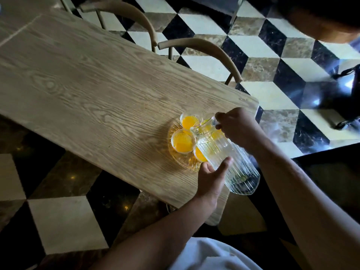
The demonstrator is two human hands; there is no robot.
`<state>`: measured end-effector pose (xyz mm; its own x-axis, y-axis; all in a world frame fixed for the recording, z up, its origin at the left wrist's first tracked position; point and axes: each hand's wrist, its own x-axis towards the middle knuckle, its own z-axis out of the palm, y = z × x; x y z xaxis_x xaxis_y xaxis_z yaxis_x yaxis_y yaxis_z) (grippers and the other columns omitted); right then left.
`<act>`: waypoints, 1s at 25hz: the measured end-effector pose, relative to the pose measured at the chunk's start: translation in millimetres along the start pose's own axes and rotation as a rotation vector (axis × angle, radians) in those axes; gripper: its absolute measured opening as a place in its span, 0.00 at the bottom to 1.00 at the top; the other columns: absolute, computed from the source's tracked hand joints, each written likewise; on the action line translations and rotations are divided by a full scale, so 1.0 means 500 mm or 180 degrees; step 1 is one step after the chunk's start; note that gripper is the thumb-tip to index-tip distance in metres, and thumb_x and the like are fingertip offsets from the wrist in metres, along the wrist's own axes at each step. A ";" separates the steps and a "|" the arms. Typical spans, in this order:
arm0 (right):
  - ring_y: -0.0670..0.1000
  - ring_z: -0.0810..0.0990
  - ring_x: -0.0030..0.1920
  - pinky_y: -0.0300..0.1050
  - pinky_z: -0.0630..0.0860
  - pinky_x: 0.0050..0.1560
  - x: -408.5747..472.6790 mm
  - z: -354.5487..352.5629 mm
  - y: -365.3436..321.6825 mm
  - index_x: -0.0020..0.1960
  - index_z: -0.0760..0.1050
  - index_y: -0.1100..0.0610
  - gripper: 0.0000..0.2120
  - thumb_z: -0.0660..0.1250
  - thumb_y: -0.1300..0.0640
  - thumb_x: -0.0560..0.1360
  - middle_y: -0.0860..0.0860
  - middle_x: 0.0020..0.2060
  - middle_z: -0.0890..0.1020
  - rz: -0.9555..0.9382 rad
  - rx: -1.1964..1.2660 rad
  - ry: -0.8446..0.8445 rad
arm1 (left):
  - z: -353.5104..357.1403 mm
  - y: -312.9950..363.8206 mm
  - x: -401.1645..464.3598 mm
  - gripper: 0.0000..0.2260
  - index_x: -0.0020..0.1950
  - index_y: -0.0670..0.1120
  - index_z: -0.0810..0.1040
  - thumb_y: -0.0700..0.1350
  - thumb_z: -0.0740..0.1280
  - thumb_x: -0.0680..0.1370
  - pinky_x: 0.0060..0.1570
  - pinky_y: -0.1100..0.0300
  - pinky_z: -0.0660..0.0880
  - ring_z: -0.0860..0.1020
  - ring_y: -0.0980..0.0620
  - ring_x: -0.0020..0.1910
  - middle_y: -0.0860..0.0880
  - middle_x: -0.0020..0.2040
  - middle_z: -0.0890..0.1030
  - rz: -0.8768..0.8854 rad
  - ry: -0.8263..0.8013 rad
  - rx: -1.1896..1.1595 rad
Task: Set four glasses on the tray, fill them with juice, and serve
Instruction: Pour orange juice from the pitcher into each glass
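Note:
A round clear glass tray (175,156) sits near the table's right end. On it stand glasses of orange juice: one at the back (188,121), one on the left (182,141), one at the front (199,154), and a fourth mostly hidden behind the pitcher. A ribbed clear glass pitcher (233,162), nearly empty, is tipped over the tray with its spout above the glasses. My right hand (236,126) grips the pitcher's handle. My left hand (211,176) supports the pitcher's side from below, fingers spread against it.
The wooden table (87,84) stretches away to the left. Two curved-back chairs (204,49) stand along its far side. The floor is black, white and brown checkered tile. A dark object (346,98) lies on the floor at right.

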<state>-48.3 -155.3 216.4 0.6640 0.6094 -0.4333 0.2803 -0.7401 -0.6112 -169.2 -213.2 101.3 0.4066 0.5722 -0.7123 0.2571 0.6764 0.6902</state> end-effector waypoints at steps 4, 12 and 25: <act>0.53 0.72 0.30 0.50 0.68 0.38 -0.040 -0.028 0.029 0.37 0.77 0.68 0.19 0.65 0.53 0.78 0.57 0.25 0.81 0.0104 0.0568 0.0168 | 0.000 -0.007 -0.026 0.31 0.44 0.48 0.63 0.64 0.80 0.62 0.28 0.71 0.64 0.63 0.58 0.32 0.52 0.38 0.64 0.0287 -0.0279 0.0038; 0.40 0.71 0.18 0.44 0.68 0.32 -0.130 -0.021 0.063 0.40 0.81 0.70 0.23 0.65 0.51 0.81 0.42 0.16 0.75 0.0177 0.1132 0.0464 | -0.025 -0.057 -0.058 0.40 0.58 0.47 0.72 0.63 0.83 0.55 0.44 0.70 0.70 0.69 0.56 0.44 0.52 0.48 0.69 0.0863 -0.0255 0.0641; 0.49 0.72 0.26 0.44 0.67 0.31 -0.356 0.103 0.016 0.40 0.82 0.64 0.15 0.63 0.55 0.76 0.46 0.20 0.76 0.0076 0.2031 0.0381 | -0.252 -0.078 -0.148 0.41 0.60 0.49 0.78 0.69 0.83 0.55 0.58 0.40 0.82 0.85 0.40 0.57 0.38 0.58 0.85 0.1103 -0.0251 0.1243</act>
<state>-199.9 -254.8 254.5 0.7480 0.5317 -0.3973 -0.1779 -0.4162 -0.8917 -319.6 -223.7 111.0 0.5866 0.6848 -0.4324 0.3974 0.2219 0.8904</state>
